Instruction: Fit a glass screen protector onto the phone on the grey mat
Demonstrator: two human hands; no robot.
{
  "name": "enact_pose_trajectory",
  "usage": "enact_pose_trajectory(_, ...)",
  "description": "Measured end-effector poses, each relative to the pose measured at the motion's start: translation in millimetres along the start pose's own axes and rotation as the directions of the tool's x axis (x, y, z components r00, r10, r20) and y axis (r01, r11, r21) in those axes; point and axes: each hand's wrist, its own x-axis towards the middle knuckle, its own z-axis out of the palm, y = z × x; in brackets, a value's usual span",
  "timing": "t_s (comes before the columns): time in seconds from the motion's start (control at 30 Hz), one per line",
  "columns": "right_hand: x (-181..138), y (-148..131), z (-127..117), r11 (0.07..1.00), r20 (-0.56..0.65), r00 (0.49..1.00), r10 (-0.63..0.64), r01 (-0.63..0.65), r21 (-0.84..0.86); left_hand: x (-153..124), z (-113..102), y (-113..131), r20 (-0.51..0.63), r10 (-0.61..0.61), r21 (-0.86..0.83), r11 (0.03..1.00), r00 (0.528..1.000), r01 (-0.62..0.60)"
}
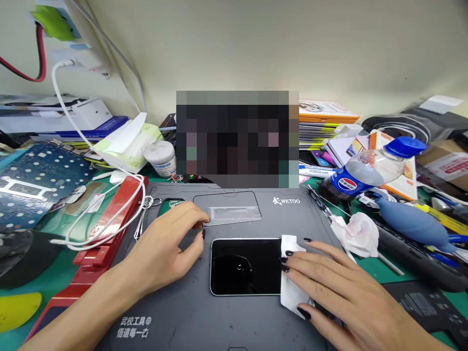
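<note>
A phone [246, 268] with a dark, glossy screen lies face up on the grey work mat [190, 317]. My right hand [329, 282] presses a folded white tissue [292, 287] onto the phone's right end, its fingers spread over the tissue and hiding that end. To the phone's left, my left hand [175, 239] hovers with fingers bent, thumb and forefinger apart, and nothing seen between them. Beyond the phone is a thin rectangular panel [237, 207] with a pale edge and a lighter strip; my left fingertips are near its left corner. Whether they touch it I cannot tell.
At the left are a red tool [109, 219], a white cable [141, 190] and a blue perforated mat [51, 180]. A white jar [161, 158] stands behind. At the right are a cola bottle [360, 173], crumpled tissue [360, 234] and a blue air blower [413, 222]. A blurred-out block covers the back centre.
</note>
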Motion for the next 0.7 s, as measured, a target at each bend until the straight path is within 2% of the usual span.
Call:
enact_pose_trajectory(0.23, 15.6, -8.4, 1.3, 0.999, 0.072, 0.997, 0.034, -0.033, -0.009, -3.6, -4.7, -7.7, -0.025, -0.025, 0.006, 1.0, 0.999, 0.025)
enact_pose_trajectory(0.37, 27.8, -13.9, 2.8, 0.999, 0.179, 0.984, 0.017, -0.023, 0.032, -5.5, -5.2, -8.5, -0.035, -0.033, 0.01, 0.999, 0.999, 0.033)
enact_pose_trajectory(0.53, 52.3, -22.9, 6.6, 0.993, 0.414, 0.91, -0.02, -0.031, 0.115, -4.1, -6.0, -6.5, -0.033, -0.007, 0.028, 1.0, 0.999, 0.008)
enact_pose_trajectory(0.7, 68.3, -28.3, 6.7, 0.981, 0.507, 0.859, -0.073, -0.029, 0.19, -1.9, -19.3, 3.1, -0.064, 0.047, 0.065, 0.997, 0.997, -0.043)
